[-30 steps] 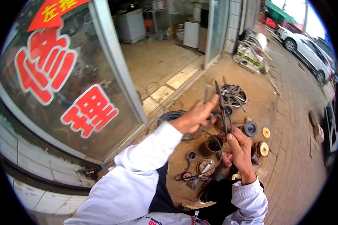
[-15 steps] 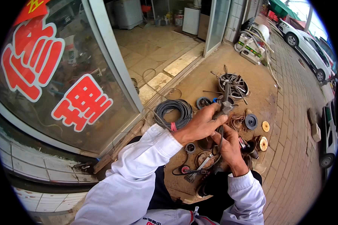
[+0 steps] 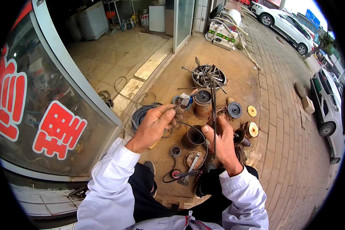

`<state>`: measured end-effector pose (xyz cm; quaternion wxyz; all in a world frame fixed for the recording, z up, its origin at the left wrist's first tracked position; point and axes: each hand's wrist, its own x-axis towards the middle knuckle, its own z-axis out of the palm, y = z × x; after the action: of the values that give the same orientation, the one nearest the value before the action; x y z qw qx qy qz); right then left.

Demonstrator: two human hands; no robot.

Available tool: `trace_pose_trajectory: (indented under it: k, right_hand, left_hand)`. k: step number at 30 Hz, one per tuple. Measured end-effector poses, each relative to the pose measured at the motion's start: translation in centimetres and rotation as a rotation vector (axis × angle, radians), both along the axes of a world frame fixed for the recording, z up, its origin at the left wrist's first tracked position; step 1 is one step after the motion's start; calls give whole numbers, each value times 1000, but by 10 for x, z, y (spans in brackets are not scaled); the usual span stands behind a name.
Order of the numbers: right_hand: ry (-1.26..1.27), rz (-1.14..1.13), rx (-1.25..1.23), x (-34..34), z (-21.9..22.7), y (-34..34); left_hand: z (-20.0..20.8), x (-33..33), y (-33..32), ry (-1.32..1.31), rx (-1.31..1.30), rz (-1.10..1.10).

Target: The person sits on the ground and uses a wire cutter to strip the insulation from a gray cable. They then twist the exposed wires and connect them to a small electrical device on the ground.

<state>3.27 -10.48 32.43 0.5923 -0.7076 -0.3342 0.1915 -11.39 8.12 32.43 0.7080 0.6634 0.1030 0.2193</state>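
My left hand, fingers closed, pinches a dark piece with a pale grey tip; it looks like a cable end, though its kind is unclear. A black cable runs from those fingers toward my right hand. That hand is closed around a long, thin, dark metal tool, standing nearly upright and seen edge-on. Between and below the hands sits a motor stator with a slotted inside. Behind it stands a rusty cylindrical housing. The cable loops down past a flat metal tool.
A bowl of hand tools lies farther off. Coiled cable rests left of my left hand. At the right are a dark disc, a yellow disc and a cream-faced part. A glass door stands left; parked cars are beyond.
My hands were close together at the tool and cable; now they are apart. The left one has moved left with the pale-tipped piece, the right holds the dark tool. The view has shifted.
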Motion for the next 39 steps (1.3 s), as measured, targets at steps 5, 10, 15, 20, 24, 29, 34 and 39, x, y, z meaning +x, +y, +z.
trace_pose_trajectory:
  k: [5,10,15,20,24,29,34,39]
  right_hand:
    - [-274,-47,-156,-9,11,0]
    - [-663,-96,-87,-6,1,-4]
    - [-1139,-164,-45,-3,-3,-5]
    - [-1248,-275,-143,2,1,-4]
    - [-1246,-273,-210,5,3,-6]
    - [-1246,-242,-210,5,2,-8]
    - [-1230,-195,-212,6,0,-9]
    - [-1218,-180,-224,7,-1,-12]
  left_hand:
    - [-3,-9,2,-14,8,83]
    - [4,-7,-2,-57,-48,138]
    - [-3,-9,2,-78,-61,85]
    - [4,-11,-6,77,16,90]
    - [6,-13,-9,101,46,60]
    - [5,-13,-11,133,146,37]
    - [7,-15,-12,136,204,64]
    - [13,-16,-9,115,351,21]
